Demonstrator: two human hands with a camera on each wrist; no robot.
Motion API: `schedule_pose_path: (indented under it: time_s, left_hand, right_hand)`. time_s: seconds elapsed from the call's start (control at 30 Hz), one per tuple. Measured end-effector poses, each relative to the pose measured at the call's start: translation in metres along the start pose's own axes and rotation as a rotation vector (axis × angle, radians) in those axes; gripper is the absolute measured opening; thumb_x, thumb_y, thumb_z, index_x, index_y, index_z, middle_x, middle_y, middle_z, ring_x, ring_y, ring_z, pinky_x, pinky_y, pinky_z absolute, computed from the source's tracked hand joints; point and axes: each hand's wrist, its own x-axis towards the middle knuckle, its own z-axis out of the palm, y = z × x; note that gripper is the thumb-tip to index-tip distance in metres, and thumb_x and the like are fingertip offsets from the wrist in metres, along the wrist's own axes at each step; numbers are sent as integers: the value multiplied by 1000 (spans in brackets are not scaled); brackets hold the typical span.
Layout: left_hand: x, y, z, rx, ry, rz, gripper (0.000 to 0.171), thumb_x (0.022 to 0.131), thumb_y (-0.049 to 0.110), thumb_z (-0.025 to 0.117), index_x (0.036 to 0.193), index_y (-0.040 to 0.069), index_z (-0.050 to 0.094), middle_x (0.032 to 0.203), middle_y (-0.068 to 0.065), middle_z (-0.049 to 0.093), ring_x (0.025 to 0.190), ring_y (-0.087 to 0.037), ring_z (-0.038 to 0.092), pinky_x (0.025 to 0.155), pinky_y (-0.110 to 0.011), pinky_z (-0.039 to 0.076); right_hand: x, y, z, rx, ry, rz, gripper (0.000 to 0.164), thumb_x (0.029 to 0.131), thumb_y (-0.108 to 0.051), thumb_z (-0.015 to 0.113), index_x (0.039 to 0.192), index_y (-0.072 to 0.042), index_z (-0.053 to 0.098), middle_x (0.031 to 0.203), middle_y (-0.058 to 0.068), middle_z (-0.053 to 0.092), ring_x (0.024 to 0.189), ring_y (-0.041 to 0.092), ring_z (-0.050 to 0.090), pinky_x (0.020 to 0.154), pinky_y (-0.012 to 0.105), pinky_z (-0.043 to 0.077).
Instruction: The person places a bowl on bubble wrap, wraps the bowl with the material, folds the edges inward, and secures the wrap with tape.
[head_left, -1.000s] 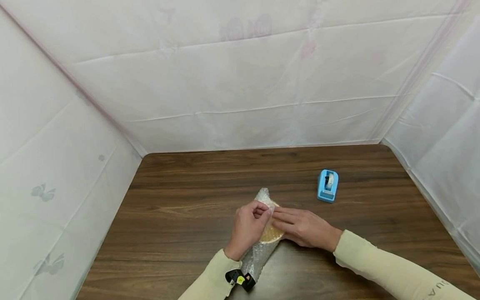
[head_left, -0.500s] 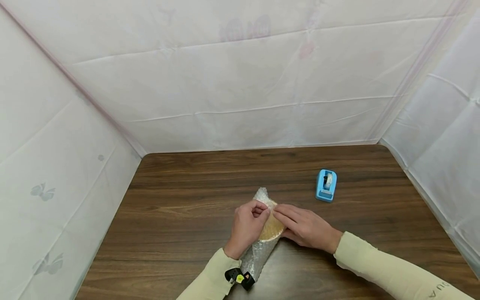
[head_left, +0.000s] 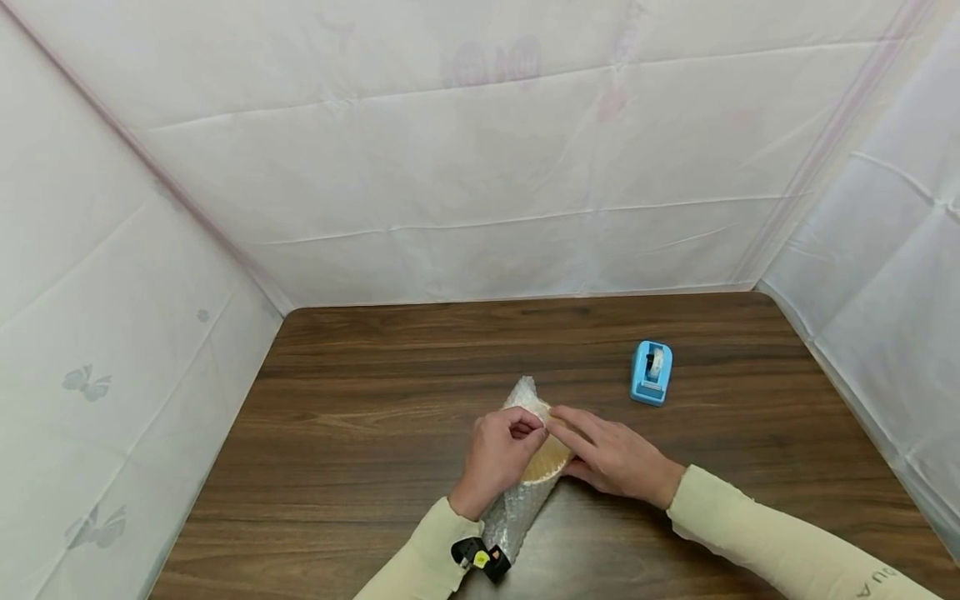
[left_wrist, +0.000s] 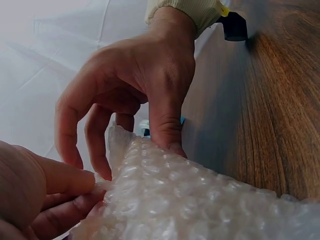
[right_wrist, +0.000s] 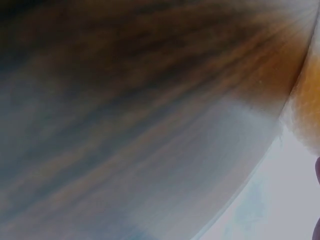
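Observation:
A bundle in bubble wrap (head_left: 516, 510) lies slanted on the table, its round, yellowish end (head_left: 549, 460) facing up and right. My left hand (head_left: 497, 457) pinches the edge of the bubble wrap between thumb and fingers over that end. On the other side, my right hand (head_left: 619, 461) holds the bundle, with fingers bent over the rim and the thumb against its side. The left wrist view shows the right thumb touching the bubble wrap (left_wrist: 167, 192). What the wrap covers is mostly hidden. At the right wrist view's edge, the yellowish end (right_wrist: 307, 100) shows blurred.
A blue tape dispenser (head_left: 652, 373) with a roll in it stands beyond the right hand on the brown wooden table (head_left: 360, 433). White sheets (head_left: 450, 175) hang along the table's back and both sides. A black strap device (head_left: 480, 559) sits on the left wrist.
The right fingers have lifted and spread a little at the bundle's end. My left hand has shifted slightly right, still pinching the wrap's edge. The bundle lies where it was.

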Motion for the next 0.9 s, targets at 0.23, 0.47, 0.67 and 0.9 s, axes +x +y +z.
schedule_pose_path:
  time_s: [0.23,0.47,0.67,0.9]
  left_hand:
    - [-2,0,1,40,-18,30,5,89,11,79,84,13,80,79,1,78,68,4,62,65,-16,52]
    - [-2,-2,6,192,3,101,5,87,11,80,84,16,82,77,5,79,66,2,66,62,-13,49]
    - [-2,-2,9,290,-4,109,5,87,12,79,89,15,83,79,5,80,72,-3,73,65,-17,53]
    - [-2,0,6,301,-21,106,15,88,7,72,102,8,77,88,0,82,86,-18,78,72,-30,59]
  right_hand:
    - [0,1,1,6,-6,3,55,107,-42,49,147,-4,53,141,16,59,119,24,69,83,31,63]
    - [-1,2,2,-4,-9,-30,54,108,-41,49,146,-3,56,141,11,63,124,24,66,89,33,62]
    - [0,3,3,-31,19,-75,51,109,-40,47,140,-2,63,139,11,66,125,25,66,90,34,61]
    - [1,5,2,-37,-9,-79,50,109,-41,49,141,-6,64,140,8,68,128,24,65,91,34,61]
